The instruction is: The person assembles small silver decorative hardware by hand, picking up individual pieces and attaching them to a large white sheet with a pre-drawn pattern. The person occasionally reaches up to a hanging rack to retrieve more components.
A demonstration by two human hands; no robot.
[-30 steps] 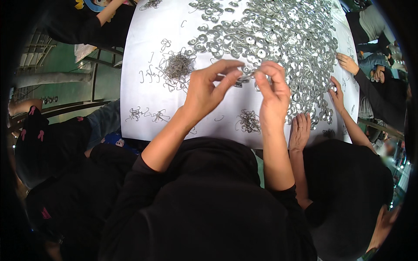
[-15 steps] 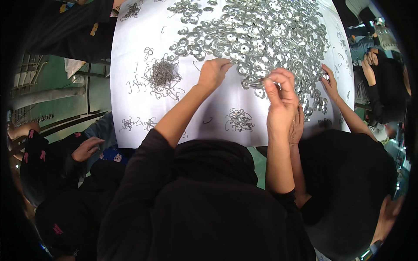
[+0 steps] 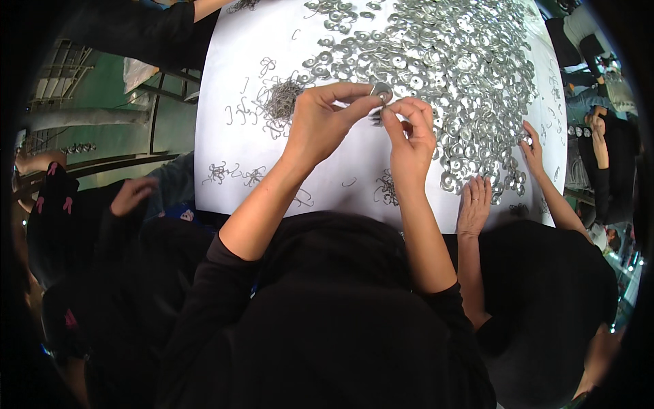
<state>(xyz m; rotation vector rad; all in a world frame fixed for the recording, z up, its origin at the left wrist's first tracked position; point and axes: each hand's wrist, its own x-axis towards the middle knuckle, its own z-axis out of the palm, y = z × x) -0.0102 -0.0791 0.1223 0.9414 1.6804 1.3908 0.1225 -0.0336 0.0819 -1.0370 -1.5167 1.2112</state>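
My left hand (image 3: 327, 119) pinches a round silver metal disc (image 3: 381, 91) with a hole in it, raised above the white table (image 3: 327, 184). Close against it, my right hand (image 3: 411, 136) has thumb and forefinger pressed together at the disc's lower edge. Small dark metal pieces (image 3: 376, 117) show beneath the fingertips; their shape is partly hidden. Behind my hands spreads a big heap of similar discs (image 3: 463, 75). Left of my left hand lies a tangled pile of thin wire hooks (image 3: 281, 102), partly covered by the hand.
Smaller clusters of hooks (image 3: 219, 172) lie near the table's front edge, another (image 3: 387, 187) beside my right forearm. On the right, a co-worker's hand (image 3: 475, 204) rests at the edge and their other hand (image 3: 533, 146) touches discs. Another person's hand (image 3: 133, 195) is at the left.
My left hand has come up from the edge of the heap with a disc. My right hand has moved left to meet it. The view has shifted, so the table sits farther right.
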